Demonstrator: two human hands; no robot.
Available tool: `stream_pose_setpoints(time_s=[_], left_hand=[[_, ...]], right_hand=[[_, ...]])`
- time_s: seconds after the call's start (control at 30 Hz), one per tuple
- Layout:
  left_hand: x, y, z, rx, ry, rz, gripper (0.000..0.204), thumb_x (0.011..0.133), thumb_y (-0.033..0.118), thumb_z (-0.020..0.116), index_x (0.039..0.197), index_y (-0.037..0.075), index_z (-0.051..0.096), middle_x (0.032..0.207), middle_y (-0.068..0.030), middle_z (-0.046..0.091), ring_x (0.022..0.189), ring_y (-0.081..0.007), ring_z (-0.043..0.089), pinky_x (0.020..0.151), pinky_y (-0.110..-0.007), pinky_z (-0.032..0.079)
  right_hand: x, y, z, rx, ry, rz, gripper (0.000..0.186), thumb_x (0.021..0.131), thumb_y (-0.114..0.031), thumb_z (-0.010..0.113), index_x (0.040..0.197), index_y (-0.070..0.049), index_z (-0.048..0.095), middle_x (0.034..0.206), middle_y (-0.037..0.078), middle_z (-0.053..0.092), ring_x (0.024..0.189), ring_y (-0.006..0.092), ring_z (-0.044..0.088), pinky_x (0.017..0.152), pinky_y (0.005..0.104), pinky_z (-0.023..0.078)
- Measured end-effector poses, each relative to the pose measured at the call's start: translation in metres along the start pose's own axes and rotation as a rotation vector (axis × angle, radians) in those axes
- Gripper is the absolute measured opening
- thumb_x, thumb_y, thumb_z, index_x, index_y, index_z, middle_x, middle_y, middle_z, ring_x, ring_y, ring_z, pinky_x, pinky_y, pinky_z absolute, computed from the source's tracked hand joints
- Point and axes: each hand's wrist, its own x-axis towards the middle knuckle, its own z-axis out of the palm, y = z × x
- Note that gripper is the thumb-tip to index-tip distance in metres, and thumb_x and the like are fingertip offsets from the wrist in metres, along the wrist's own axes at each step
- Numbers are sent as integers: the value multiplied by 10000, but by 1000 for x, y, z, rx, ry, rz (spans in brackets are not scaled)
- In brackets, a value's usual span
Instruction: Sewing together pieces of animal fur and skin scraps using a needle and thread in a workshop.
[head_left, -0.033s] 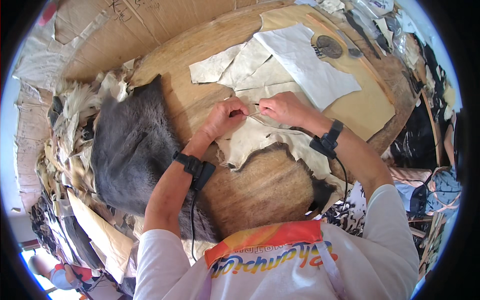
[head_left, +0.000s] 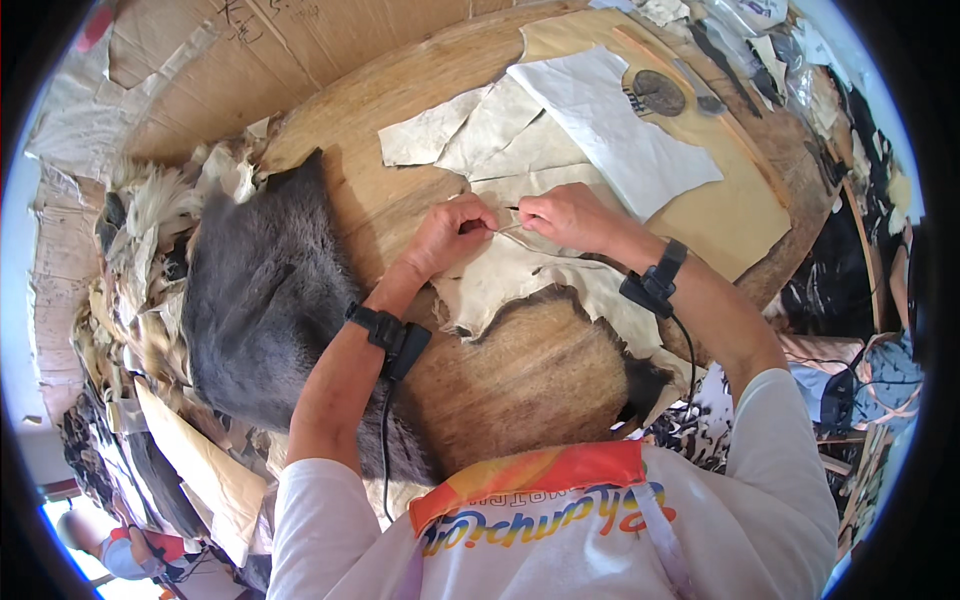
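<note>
A pale, ragged hide with a dark fur edge lies at the middle of the wooden board, under both my hands. My left hand is closed, pinching this hide at a thin fold or strip. Just to its right, my right hand is closed around a small, thin dark item at the same spot; I cannot make out what it is. More pale hide pieces lie beyond my hands, with a white cut piece over them.
A dark grey fur lies left, beside piled scraps. Cardboard stands behind. A yellowish sheet with a round dark object is at back right, scraps beyond. Other people show at lower left and far right.
</note>
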Motion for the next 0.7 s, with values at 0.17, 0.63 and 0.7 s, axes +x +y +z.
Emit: stream_pose_setpoints(time_s=[0.17,0.63,0.7], left_hand=[[-2,-2,2,-24,21,-47,135,687,-65,637,776,36,620,761,-7,558,667,-82,513,588,-218,423],[-1,0,2,-56,26,-78,135,688,-73,640,775,29,623,769,-2,561,669,-71,505,584,-207,415],[0,0,2,-38,23,-61,133,693,-68,641,780,29,620,773,-3,561,681,-74,511,597,-212,422]], right_hand=[[-1,-4,-3,36,-10,27,79,775,-155,534,749,-81,528,639,113,574,604,315,561,560,398,424],[0,-2,-1,46,3,16,79,770,-161,544,751,-85,530,629,119,566,608,318,561,555,405,422],[0,-2,0,21,2,20,88,771,-170,548,749,-88,528,623,120,563,610,318,562,554,407,422]])
